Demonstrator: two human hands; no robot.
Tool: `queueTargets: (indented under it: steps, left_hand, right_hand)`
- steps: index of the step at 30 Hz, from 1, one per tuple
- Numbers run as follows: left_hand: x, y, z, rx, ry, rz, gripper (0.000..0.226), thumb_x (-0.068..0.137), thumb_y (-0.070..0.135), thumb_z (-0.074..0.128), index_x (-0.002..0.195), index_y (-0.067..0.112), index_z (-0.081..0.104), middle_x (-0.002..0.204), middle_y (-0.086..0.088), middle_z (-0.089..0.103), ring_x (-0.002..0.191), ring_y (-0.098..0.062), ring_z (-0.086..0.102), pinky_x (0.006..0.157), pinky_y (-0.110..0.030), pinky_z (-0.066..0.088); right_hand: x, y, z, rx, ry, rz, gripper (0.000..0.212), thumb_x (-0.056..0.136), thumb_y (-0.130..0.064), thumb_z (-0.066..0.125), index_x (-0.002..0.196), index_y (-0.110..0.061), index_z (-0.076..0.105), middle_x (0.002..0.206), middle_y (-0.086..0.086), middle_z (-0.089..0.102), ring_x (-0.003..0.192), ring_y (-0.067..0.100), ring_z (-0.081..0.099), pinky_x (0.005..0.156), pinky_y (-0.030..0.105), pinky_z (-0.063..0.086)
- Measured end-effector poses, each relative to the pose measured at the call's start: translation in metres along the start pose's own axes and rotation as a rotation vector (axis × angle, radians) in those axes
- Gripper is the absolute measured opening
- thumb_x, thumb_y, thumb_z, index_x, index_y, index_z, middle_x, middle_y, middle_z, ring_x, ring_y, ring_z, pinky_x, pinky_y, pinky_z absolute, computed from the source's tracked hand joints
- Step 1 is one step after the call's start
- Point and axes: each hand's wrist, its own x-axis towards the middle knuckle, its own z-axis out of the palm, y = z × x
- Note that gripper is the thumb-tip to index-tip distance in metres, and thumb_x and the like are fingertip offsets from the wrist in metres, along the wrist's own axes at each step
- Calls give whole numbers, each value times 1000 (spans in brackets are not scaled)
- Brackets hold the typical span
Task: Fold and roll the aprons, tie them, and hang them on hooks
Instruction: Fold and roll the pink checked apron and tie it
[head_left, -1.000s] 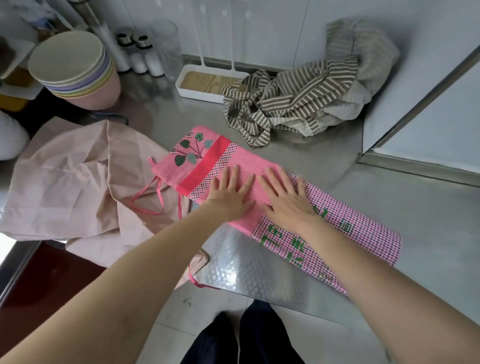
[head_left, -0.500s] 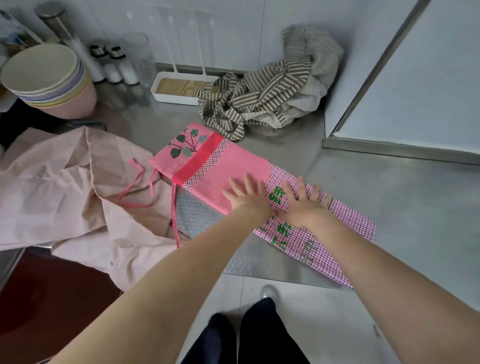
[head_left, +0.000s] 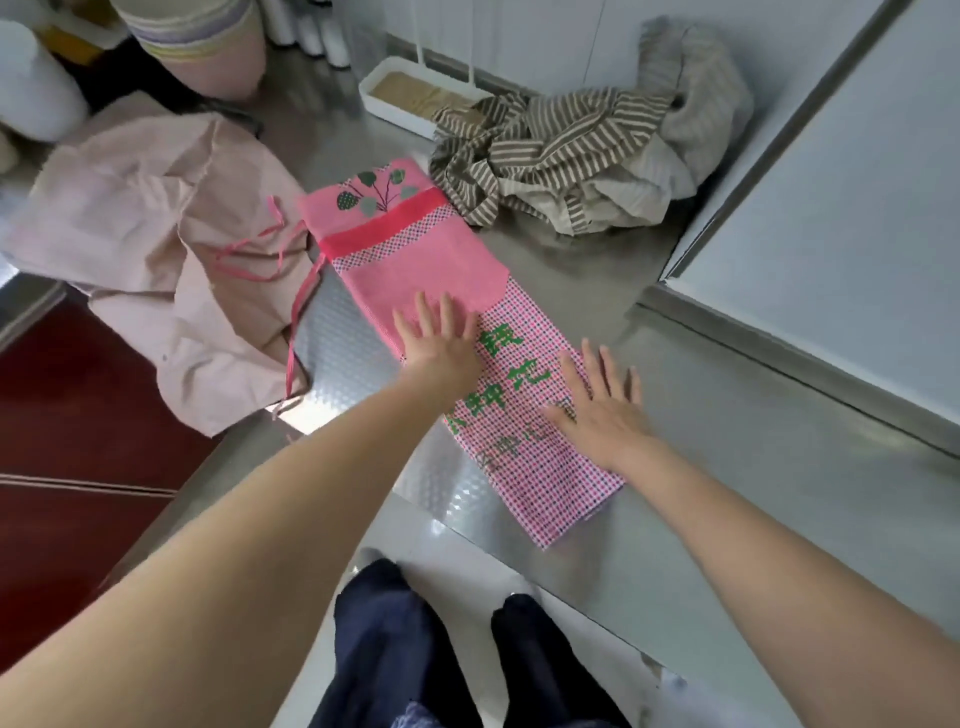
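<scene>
Pink apron: folded into a long narrow strip, lying flat and diagonally on the desk; leaf motif and red band at the far end, pink check with green lettering at the near end.
Pink apron ties: thin pink strings trailing off the strip's left edge, partly over the beige apron and partly down the desk's front.
Left hand: palm down, fingers straight and spread, pressing on the middle of the strip where plain pink meets check; grip released, nothing grasped.
Right hand: palm down, fingers straight and spread, pressing on the check section nearer the person; grip released, nothing grasped.
Hand spacing: apart, with green lettering showing between them.
Beige apron: unfolded and crumpled on the left of the desk, hanging partly over its edge, just beside the pink strip.
Striped apron: brown and cream, heaped in the back corner, near the far end of the pink strip.
White tray: against the back wall, touching the striped heap.
Stacked bowls: far left, cut off by the frame's top.
Person's legs: dark trousers, below the desk edge.
</scene>
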Motion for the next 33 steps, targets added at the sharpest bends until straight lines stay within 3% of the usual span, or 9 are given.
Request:
queueTargets:
  steps: [5, 9, 12, 15, 18, 21, 26, 29, 33]
  left_hand:
    - [-46, 29, 26, -373, 287, -201, 59, 89, 21, 44, 143, 16, 20, 154, -9, 9, 140, -34, 11, 112, -52, 14]
    - [-67, 15, 27, -980, 292, -582, 50, 84, 9, 52, 130, 14, 32, 134, -15, 29, 119, -37, 36, 90, -43, 38]
    - [-78, 4, 28, -1128, 296, -542, 49, 89, 3, 46, 134, 12, 30, 124, -15, 48, 101, -34, 54, 74, -33, 37]
    - [-85, -2, 34, -1170, 324, -552, 52, 89, 0, 42, 137, 16, 28, 98, -11, 61, 75, -25, 54, 63, -32, 41]
    - [-87, -5, 37, -1475, 292, -594, 55, 90, -3, 43, 140, 15, 26, 72, -3, 52, 59, -14, 48, 53, -27, 41]
    - [-89, -5, 41, -1817, 275, -642, 49, 93, -2, 44, 138, 14, 29, 75, -4, 53, 62, -14, 52, 58, -26, 46]
    - [-98, 2, 48, -1352, 231, -600, 50, 96, 14, 46, 140, 7, 23, 113, -12, 57, 101, -30, 60, 84, -38, 50]
    - [-105, 1, 51, -1172, 160, -697, 44, 95, 18, 45, 133, 3, 29, 109, -14, 58, 97, -35, 61, 84, -44, 52]
    - [-120, 8, 52, -996, 71, -616, 13, 94, 17, 46, 95, 5, 52, 97, -9, 65, 88, -30, 66, 77, -37, 54]
  right_hand:
    - [11, -24, -7, -40, 100, 27, 70, 96, -56, 17, 149, -21, -12, 157, 7, -18, 144, 35, -8, 115, 51, 2]
    - [15, -39, -21, 27, 178, -70, 64, 97, -45, 35, 148, -13, 16, 150, 14, 15, 134, 36, 21, 107, 45, 26]
    - [12, -41, -28, 252, 199, -154, 41, 92, -20, 48, 131, -9, 38, 127, 15, 34, 111, 34, 45, 89, 37, 40]
    - [10, -31, -34, 435, 102, -163, 47, 89, -5, 47, 134, -13, 39, 128, 16, 36, 115, 33, 47, 92, 31, 38]
    - [13, -29, -41, 546, -3, -177, 63, 87, 0, 47, 145, -16, 27, 140, 17, 41, 132, 35, 36, 107, 34, 29]
    - [13, -31, -41, 624, -15, -174, 69, 83, 11, 44, 145, -13, 27, 138, 17, 44, 127, 33, 43, 106, 36, 36]
    - [9, -32, -35, 519, 44, -53, 56, 88, -6, 49, 141, -13, 33, 143, 19, 35, 135, 31, 29, 109, 35, 28]
    - [7, -32, -34, 482, 19, 55, 62, 91, -9, 50, 146, -6, 22, 150, 16, 27, 142, 29, 20, 112, 36, 23]
    - [-2, -36, -31, 561, -40, 184, 60, 91, -11, 50, 143, 1, 22, 143, 19, 39, 130, 34, 40, 107, 38, 36]
